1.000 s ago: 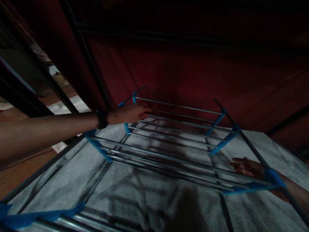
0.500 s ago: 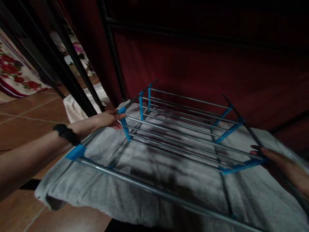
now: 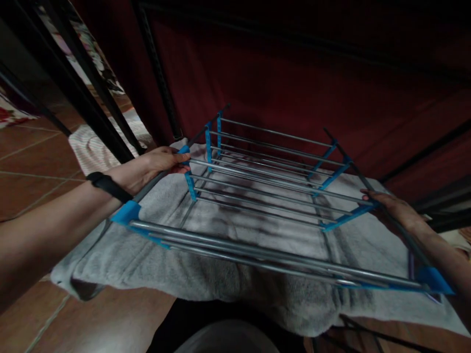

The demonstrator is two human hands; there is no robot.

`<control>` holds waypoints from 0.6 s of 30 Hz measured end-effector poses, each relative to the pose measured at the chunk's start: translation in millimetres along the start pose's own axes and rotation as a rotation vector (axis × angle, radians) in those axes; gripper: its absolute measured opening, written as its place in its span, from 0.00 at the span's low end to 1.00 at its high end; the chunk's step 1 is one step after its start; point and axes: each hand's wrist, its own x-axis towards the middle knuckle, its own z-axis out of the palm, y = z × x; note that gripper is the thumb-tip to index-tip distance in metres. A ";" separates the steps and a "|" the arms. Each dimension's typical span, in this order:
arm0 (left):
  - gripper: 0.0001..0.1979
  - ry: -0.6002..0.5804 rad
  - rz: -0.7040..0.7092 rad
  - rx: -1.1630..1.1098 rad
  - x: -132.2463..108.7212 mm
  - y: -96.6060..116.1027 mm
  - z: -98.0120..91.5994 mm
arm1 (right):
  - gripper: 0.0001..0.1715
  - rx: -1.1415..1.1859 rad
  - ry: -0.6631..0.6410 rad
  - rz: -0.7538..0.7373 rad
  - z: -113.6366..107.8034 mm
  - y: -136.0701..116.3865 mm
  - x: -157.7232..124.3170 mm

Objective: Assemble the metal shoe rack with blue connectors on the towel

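Observation:
A shoe rack [image 3: 257, 172] of thin metal tubes, dark side poles and blue plastic brackets lies over a grey blanket [image 3: 235, 289]. My left hand [image 3: 164, 161] is closed round its left side, thumb and fingers at a blue bracket [image 3: 189, 184]. On the opposite side, my right hand [image 3: 393, 206] grips the dark side pole by another blue bracket [image 3: 351, 218]; part of its fingers is hidden behind the pole. Nearest to me, several tubes run between blue end pieces, one a corner piece [image 3: 127, 212] under my left forearm and one [image 3: 437, 282] beneath my right arm.
Behind the rack hangs a dark red cloth [image 3: 265, 88] on a black frame. Black posts [image 3: 84, 93] stand at the left, with a striped cloth [image 3: 97, 142] beside them over a tiled floor [image 3: 33, 196]. Black bars [image 3: 386, 338] show low at the right.
The view has shifted, bringing the rack's near right corner and my lap into sight. The rack's near end looks raised, with more of its tubes showing. Both hands keep their places on it.

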 end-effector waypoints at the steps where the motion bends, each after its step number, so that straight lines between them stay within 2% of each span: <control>1: 0.09 -0.001 -0.075 -0.090 -0.3 1.3 2.5 | 0.07 -0.010 -0.004 -0.029 -3.7 4.8 5.1; 3: 0.06 -0.009 -0.202 -0.254 -1.9 2.0 7.3 | 0.07 0.015 -0.016 -0.035 -10.0 15.5 15.6; 5: 0.05 -0.013 -0.213 -0.319 -3.8 -2.9 9.7 | 0.11 0.068 -0.019 0.019 -13.5 24.3 24.0; 8: 0.10 -0.077 -0.107 -0.359 -5.6 -20.1 6.8 | 0.18 0.134 -0.016 0.100 -13.8 27.4 25.4; 11: 0.22 -0.123 0.073 -0.319 -4.6 -34.0 2.5 | 0.19 0.199 -0.081 0.151 -10.4 18.5 14.5; 13: 0.28 -0.082 0.037 -0.235 -4.3 -33.0 2.9 | 0.20 0.282 -0.085 0.184 -9.1 11.7 6.7; 15: 0.29 -0.048 -0.009 -0.191 -8.3 -25.8 3.9 | 0.21 0.317 -0.061 0.195 -12.2 9.7 -0.6; 18: 0.31 -0.032 -0.013 -0.152 -23.3 -22.1 -1.6 | 0.22 0.362 -0.046 0.220 -27.1 22.3 -18.5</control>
